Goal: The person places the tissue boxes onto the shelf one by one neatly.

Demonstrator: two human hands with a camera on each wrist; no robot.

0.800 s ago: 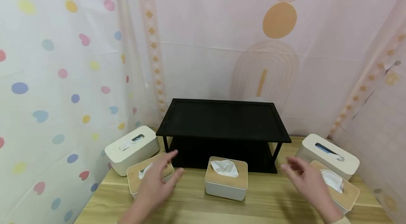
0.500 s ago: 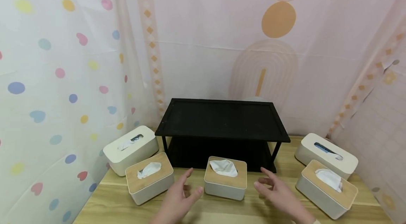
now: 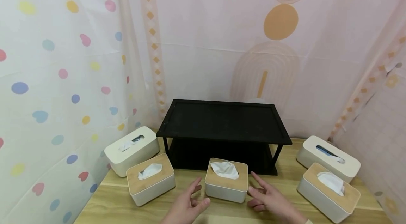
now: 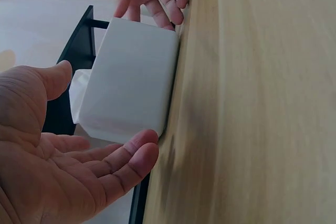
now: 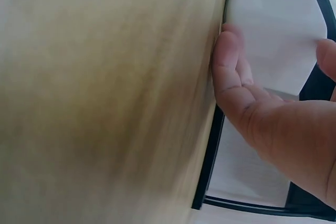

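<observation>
In the head view, a small tissue box [image 3: 226, 194] with a grey-white body and wooden lid stands on the table in front of the black rack, a white tissue [image 3: 225, 170] poking from its slot. My left hand [image 3: 187, 208] is just left of the box, fingers extended and thumb apart; the left wrist view has its fingertips [image 4: 143, 158] near the box's end. On the opposite side, my right hand [image 3: 269, 201] reaches in with fingertips right at the box's wall. The right wrist view puts those fingers [image 5: 228, 51] low along the wall, by the tabletop.
A two-tier black rack [image 3: 223, 120] stands behind. At left are a white tissue box [image 3: 131, 150] and a wooden-lidded one [image 3: 151, 180]; at right, another white box [image 3: 328, 157] and another wooden-lidded box [image 3: 328, 192]. Patterned curtains [image 3: 203, 33] hang around the wooden table [image 3: 104, 204].
Both hands have come inward from beside the outer wooden-lidded boxes to either side of the middle box. The boxes and rack stay in place.
</observation>
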